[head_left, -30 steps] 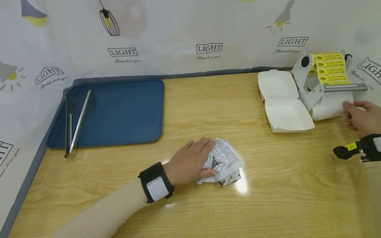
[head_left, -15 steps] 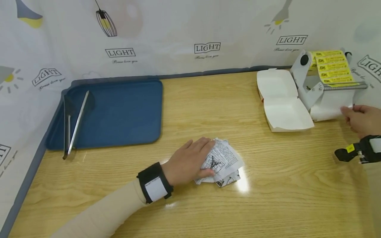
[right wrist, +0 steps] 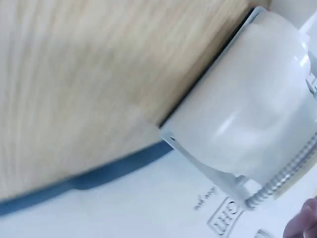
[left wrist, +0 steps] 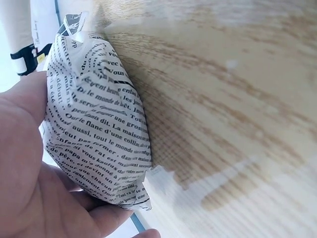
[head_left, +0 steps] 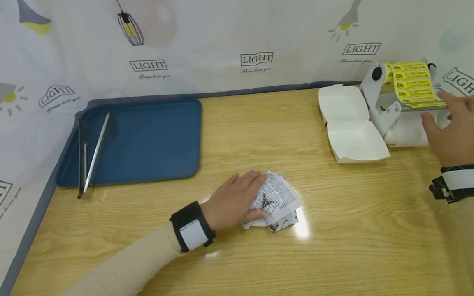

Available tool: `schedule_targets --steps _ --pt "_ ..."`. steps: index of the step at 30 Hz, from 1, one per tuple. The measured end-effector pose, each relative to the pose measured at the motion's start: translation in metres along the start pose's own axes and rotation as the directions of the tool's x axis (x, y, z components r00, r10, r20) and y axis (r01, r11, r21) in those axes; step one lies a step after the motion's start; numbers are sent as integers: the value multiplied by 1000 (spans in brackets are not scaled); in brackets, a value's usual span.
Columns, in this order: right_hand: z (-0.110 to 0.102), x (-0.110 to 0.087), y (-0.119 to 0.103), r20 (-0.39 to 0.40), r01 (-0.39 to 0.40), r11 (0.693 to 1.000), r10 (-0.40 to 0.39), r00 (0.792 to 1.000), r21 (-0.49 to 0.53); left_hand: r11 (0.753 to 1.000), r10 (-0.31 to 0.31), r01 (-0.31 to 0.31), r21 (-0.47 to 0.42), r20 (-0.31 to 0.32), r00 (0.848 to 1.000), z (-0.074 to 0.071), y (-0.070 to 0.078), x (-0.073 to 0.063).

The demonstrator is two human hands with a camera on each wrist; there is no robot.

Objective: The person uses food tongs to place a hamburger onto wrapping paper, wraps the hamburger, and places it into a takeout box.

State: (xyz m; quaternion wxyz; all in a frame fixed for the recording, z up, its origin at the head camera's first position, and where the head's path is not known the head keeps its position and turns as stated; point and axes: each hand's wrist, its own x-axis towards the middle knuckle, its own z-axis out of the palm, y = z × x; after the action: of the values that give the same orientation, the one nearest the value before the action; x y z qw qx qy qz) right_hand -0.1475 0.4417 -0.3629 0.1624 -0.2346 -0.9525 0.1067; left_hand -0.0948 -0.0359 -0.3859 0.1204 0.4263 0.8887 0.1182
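Note:
My left hand (head_left: 234,203) lies over a newsprint-wrapped packet (head_left: 275,199) on the table, thumb on the near side and fingers on the far side. In the left wrist view, fingers and thumb hold the plump printed packet (left wrist: 99,119) from its sides. At the right, my right hand (head_left: 453,127) is raised at the label dispenser (head_left: 383,119), thumb and fingers spread apart. Its fingertips are right at the yellow label strip (head_left: 414,84) and the toothed cutting bar. In the right wrist view only part of the hand (right wrist: 303,220) shows, near the toothed bar (right wrist: 285,181).
An open white paper box (head_left: 355,131) stands directly left of the dispenser. At the left is a blue tray (head_left: 159,139) with metal tongs (head_left: 97,154) lying across its near edge. A printed curtain (head_left: 207,37) hangs behind the wooden table (head_left: 333,246).
My right hand has left the white roll low on the dispenser and risen to the labels and cutting bar, its fingers spreading. My left hand and the packet stay in place.

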Motion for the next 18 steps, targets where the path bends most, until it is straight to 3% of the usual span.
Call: schedule_targets --steps 2,4,6,8,10,11,12,13,15,17,18 --pt "-5 2 -7 75 164 984 -159 984 -71 1000 -2 2 -3 -1 1000 0 0 0" --pt "-4 4 -11 65 248 962 -242 968 -118 1000 -6 6 -10 3 1000 0 0 -1" --pt "-1 5 -13 32 281 950 -280 960 -135 1000 -8 8 -15 4 1000 1 0 0" --pt "4 4 -14 -49 284 955 -289 956 -86 1000 -5 5 -18 5 1000 1 0 0" --pt "5 4 -13 -64 276 958 -281 958 -79 1000 -5 6 -17 7 1000 2 0 0" --pt "3 5 -13 -30 263 962 -266 964 -74 1000 -5 5 -17 7 1000 2 0 0" --pt "2 5 -14 -30 242 969 -244 969 -44 1000 -4 4 -15 6 1000 1 0 0" --pt "-1 6 -14 22 200 980 -199 980 -26 1000 -4 4 -16 10 1000 1 0 0" --pt "-7 9 -17 136 48 999 -50 989 17 1000 -1 1 -16 7 1000 1 0 0" --pt "-10 12 -23 194 -157 987 147 970 39 1000 4 -4 -19 4 1000 1 -1 0" --pt "-9 14 -25 153 -268 957 250 956 108 1000 6 -6 -18 0 1000 1 -1 -1"
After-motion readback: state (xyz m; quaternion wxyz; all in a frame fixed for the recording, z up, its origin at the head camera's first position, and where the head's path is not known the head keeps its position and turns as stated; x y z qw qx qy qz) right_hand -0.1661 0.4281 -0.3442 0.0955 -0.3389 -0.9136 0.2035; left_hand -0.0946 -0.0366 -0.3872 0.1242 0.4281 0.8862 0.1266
